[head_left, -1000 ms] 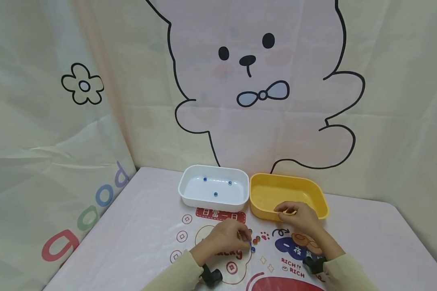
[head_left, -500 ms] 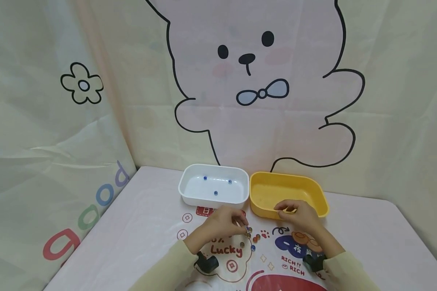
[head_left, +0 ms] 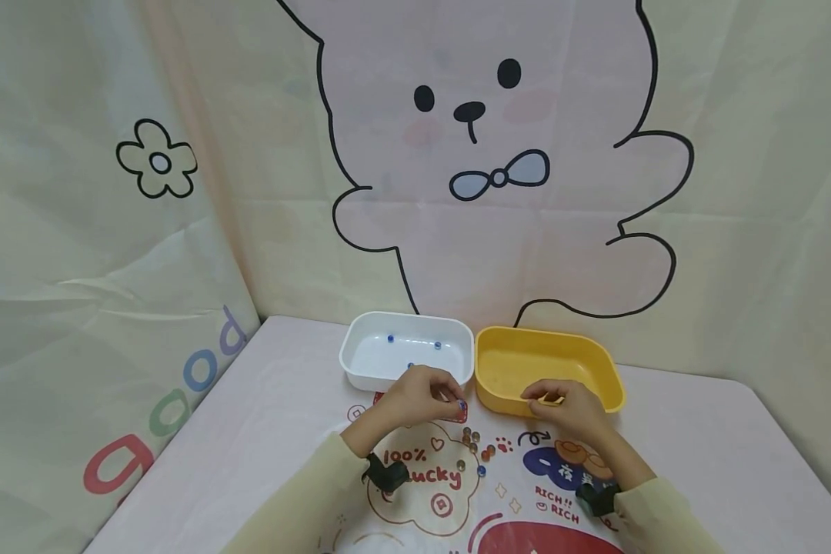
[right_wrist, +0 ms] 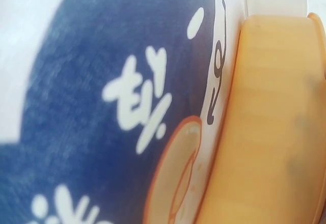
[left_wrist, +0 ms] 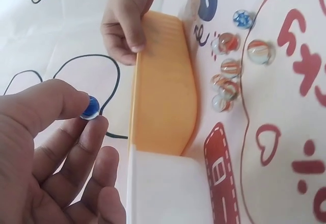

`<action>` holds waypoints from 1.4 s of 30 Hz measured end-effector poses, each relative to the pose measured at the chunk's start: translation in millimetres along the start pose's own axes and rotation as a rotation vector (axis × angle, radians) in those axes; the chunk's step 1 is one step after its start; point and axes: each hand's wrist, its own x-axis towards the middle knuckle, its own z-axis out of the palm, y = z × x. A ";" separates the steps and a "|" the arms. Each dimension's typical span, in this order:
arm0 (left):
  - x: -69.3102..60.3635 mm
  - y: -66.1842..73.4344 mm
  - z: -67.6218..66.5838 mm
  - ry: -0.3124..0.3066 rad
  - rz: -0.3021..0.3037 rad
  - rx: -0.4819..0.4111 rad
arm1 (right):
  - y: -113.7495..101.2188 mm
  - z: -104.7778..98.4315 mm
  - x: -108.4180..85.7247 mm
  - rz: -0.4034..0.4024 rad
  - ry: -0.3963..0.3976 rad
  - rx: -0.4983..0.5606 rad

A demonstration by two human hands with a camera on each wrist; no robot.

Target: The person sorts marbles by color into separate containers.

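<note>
My left hand (head_left: 418, 396) pinches a blue glass marble (left_wrist: 90, 108) between thumb and forefinger, just in front of the white tray (head_left: 367, 381); the other fingers are loosely bent. Inside that tray lie small blue marbles (head_left: 438, 345), one partly covered by the hand. At the near rim of the yellow tray (head_left: 502, 402), my right hand (head_left: 573, 414) grips the edge, thumb outside and fingers over the inner side. Loose on the cloth below the trays are several orange-striped clear marbles (left_wrist: 230, 68) and a blue marble (head_left: 481, 471). The right wrist view shows only the yellow tray's wall and the cloth.
Both trays stand side by side near the back of the table, against a printed backdrop (head_left: 498, 254). A printed cloth (head_left: 699, 446) covers the table. Black wrist cameras (head_left: 388, 472) sit at both cuffs.
My left hand has lifted the blue marble from the loose group and carried it up and leftward to the white tray's front. The right hand stays on the yellow tray's rim.
</note>
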 end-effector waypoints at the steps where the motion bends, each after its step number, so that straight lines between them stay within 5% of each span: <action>1: 1.5 0.2 -2.4 0.004 0.004 0.003 | -0.5 -0.3 -0.2 0.000 0.002 -0.001; 26: 21.5 -15.7 -55.9 0.063 0.033 0.066 | -2.0 -3.0 -0.5 -0.027 -0.004 0.008; 42: 30.7 -48.7 -73.4 0.083 -0.114 0.117 | -4.6 -4.5 -0.9 0.001 -0.013 0.011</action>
